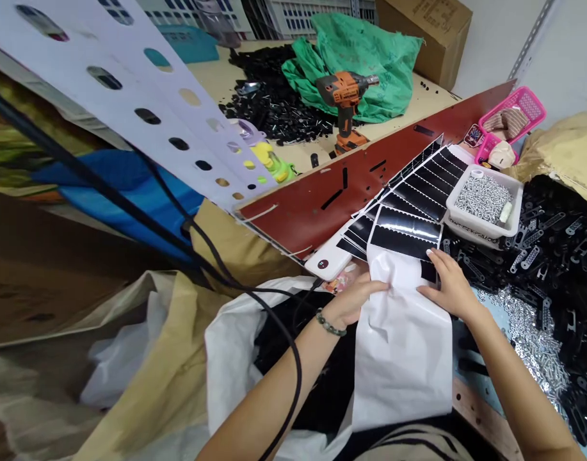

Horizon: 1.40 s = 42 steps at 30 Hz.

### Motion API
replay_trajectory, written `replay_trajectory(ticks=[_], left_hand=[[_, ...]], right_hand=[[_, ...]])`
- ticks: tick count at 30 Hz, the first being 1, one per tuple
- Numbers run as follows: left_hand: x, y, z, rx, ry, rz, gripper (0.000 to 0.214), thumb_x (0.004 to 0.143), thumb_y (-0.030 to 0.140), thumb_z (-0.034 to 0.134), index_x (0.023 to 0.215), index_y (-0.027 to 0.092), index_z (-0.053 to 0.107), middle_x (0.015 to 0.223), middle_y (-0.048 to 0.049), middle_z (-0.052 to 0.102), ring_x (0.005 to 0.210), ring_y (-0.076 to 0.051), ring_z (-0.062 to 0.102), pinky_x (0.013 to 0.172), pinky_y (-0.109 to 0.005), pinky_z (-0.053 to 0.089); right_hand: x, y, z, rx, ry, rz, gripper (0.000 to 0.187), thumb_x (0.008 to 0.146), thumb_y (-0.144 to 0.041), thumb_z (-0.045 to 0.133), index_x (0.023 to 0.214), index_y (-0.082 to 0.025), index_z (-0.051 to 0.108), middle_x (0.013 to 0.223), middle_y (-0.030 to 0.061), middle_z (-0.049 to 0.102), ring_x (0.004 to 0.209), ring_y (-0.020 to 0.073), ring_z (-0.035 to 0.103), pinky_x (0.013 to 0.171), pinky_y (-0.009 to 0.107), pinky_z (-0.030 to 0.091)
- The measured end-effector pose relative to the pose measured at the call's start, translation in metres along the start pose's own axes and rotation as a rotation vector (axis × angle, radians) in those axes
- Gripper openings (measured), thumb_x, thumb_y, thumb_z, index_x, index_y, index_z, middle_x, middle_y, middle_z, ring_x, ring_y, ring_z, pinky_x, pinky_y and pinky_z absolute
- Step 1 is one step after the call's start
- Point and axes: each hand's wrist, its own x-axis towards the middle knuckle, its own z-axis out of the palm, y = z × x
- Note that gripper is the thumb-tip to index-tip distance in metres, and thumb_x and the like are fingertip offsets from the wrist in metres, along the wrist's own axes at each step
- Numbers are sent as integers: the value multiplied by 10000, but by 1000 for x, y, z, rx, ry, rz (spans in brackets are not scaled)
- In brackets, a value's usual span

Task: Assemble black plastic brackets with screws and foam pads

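White sheet [401, 346] is pinched by the left hand [355, 298], right hand [449, 288] flat on black strips [408, 224]; peeling likely needs a steady pull.

No writing can be read: the print on the cardboard box [434, 25], the orange drill [345, 96] and the round sticker [474, 135] are too blurred.

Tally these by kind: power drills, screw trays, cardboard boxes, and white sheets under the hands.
Orange cordless drill: 1
White plastic tray of silver screws: 1
Brown cardboard box: 1
White paper sheet, with the left hand and right hand on it: 1
Total: 4
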Motion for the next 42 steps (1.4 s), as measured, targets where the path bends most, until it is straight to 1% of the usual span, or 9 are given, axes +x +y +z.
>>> replay_trajectory(ticks=[4,8,14,20,26,31,37,39,42], left_hand=[[1,1,6,-64,-55,-21,316,683,273,674,964,129,672,925,-93,736,900,-275,696,852,-388,540],[-1,-2,12,114,-18,-16,526,568,217,817,1063,155,651,988,-74,734,996,-284,669,915,-394,512],[2,2,13,-19,-162,-33,494,591,259,828,1039,121,673,1018,-116,727,1002,-295,668,944,-414,490],[3,5,19,137,-168,70,524,605,300,828,1074,131,668,1042,-103,721,1050,-291,642,973,-427,467],[9,25,17,306,-170,172,572,555,333,846,1062,139,667,990,-85,727,1044,-297,634,966,-437,469],[38,65,11,434,-8,357,669,544,387,841,1120,136,610,1033,-109,696,1022,-308,629,913,-442,491],[60,68,4,783,611,650,1002,584,342,815,1425,203,288,1202,-117,560,968,-243,617,927,-424,463],[60,65,5,718,576,693,984,648,342,767,1453,223,214,1177,-101,565,879,-198,630,873,-389,492],[59,74,14,598,314,659,854,680,355,734,1408,188,319,1102,-93,612,908,-202,631,860,-360,500]], right_hand=[[4,-4,1,3,-202,-22,720,832,-470,598,1433,-176,332,1397,164,484,1301,283,447,1125,560,244],[-2,-8,4,24,-215,-47,655,851,-429,595,1403,-144,386,1405,171,477,1320,274,431,1126,523,282],[-10,-14,2,126,-85,-55,553,865,-384,587,1369,-203,450,1354,125,546,1239,262,527,1056,468,411],[-7,-14,-6,387,44,125,305,876,-345,550,1151,-254,646,1156,45,689,1030,235,670,911,383,534],[15,-2,-45,695,291,225,294,861,-458,546,912,-217,707,890,42,752,847,241,711,775,391,580],[17,7,-83,809,670,301,358,829,-523,569,900,-185,665,844,56,727,720,213,694,609,338,580],[-13,14,-81,615,703,236,272,822,-466,597,796,-199,645,800,29,620,712,175,624,598,309,555],[-21,17,-77,522,684,235,275,839,-453,573,758,-196,631,763,22,594,713,169,594,608,300,536],[-29,18,-75,430,659,242,292,876,-435,516,762,-190,626,749,24,605,710,168,585,643,302,505]])
